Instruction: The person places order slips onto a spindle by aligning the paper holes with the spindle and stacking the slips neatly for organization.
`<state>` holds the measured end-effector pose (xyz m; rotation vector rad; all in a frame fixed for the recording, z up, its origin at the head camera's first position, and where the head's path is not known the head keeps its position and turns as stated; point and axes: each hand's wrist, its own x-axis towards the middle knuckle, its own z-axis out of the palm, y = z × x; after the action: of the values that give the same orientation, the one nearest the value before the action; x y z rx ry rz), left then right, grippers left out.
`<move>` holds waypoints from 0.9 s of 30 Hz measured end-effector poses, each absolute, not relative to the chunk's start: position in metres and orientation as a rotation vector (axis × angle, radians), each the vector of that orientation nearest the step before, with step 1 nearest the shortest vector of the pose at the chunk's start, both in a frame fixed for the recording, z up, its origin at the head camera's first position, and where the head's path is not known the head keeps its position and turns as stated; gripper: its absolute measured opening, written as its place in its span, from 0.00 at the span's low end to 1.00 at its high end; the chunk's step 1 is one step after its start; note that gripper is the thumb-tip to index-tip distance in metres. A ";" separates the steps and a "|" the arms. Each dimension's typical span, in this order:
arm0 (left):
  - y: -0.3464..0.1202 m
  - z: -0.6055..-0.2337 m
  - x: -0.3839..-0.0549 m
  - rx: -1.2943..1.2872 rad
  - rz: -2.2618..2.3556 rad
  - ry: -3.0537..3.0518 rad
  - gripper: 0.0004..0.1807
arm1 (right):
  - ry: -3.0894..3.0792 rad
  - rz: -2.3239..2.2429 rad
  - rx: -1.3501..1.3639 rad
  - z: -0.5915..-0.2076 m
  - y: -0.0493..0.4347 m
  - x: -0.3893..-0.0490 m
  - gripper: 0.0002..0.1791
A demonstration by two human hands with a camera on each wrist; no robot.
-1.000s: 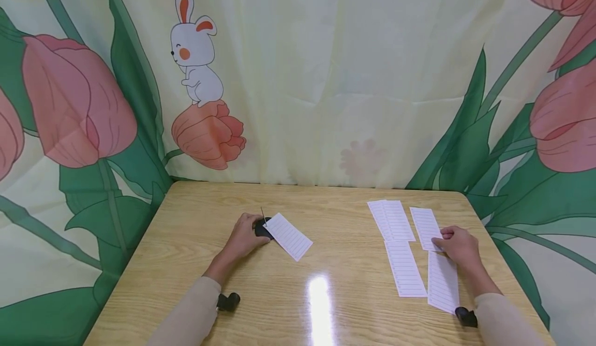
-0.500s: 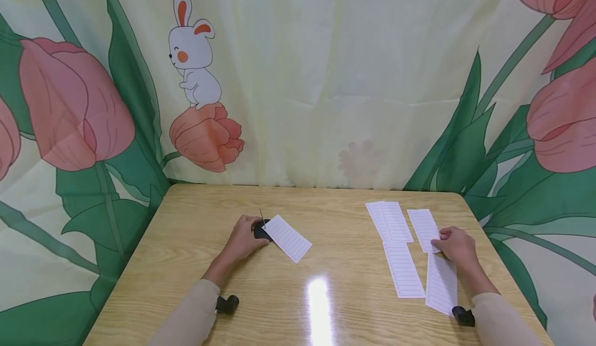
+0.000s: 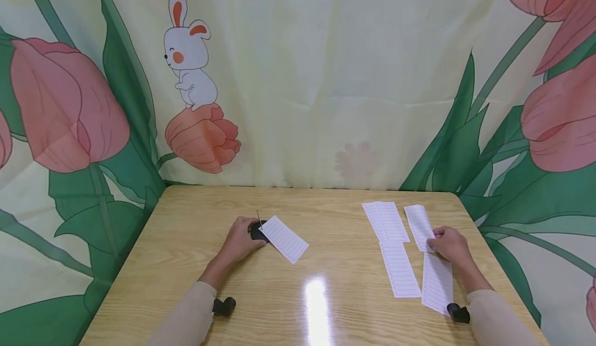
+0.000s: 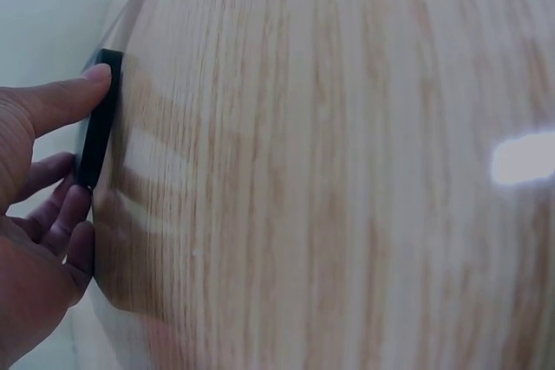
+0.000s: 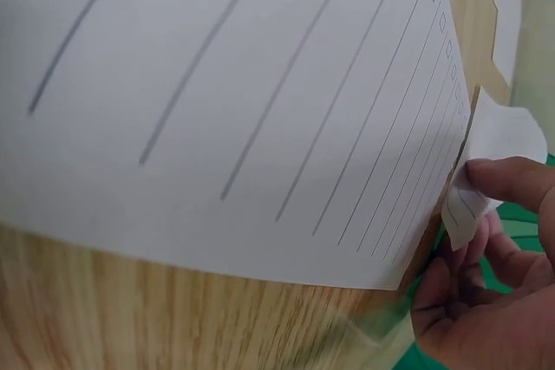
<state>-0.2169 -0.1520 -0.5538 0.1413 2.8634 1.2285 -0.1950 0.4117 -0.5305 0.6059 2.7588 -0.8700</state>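
My left hand grips the round black base of a paper spike, thumb on the near side and fingers behind. The left wrist view shows the base edge-on between thumb and fingers. A thin needle rises from it, and a lined white slip lies with one corner at the needle. At the right, my right hand pinches the near right edge of another lined slip, which bends upward. In the right wrist view, thumb and fingers hold this curled slip.
Left of the held slip lie two overlapping slips, with another slip below them. One more slip lies under my right forearm. The wooden table ends at a tulip-printed curtain.
The slip in my right hand has begun to bend and lift at its right side. My left hand stays on the spike base. The whole view has shifted slightly.
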 end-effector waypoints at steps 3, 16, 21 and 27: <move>-0.153 -0.554 -0.216 0.137 1.240 2.853 0.36 | 2.759 -0.870 0.632 -0.531 0.411 -0.195 0.30; -0.153 -0.553 -0.219 0.122 1.233 2.852 0.36 | 2.799 -0.928 0.556 -0.527 0.418 -0.192 0.26; -0.153 -0.553 -0.219 0.127 1.220 2.848 0.36 | 2.829 -0.933 0.519 -0.525 0.419 -0.191 0.26; -0.154 -0.556 -0.219 0.149 1.221 2.853 0.36 | 2.899 -0.935 0.465 -0.524 0.420 -0.188 0.24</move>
<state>-0.2191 -0.1540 -0.5564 0.1486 2.8531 1.2206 -0.1882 0.4201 -0.5237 0.4651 2.8985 -0.9352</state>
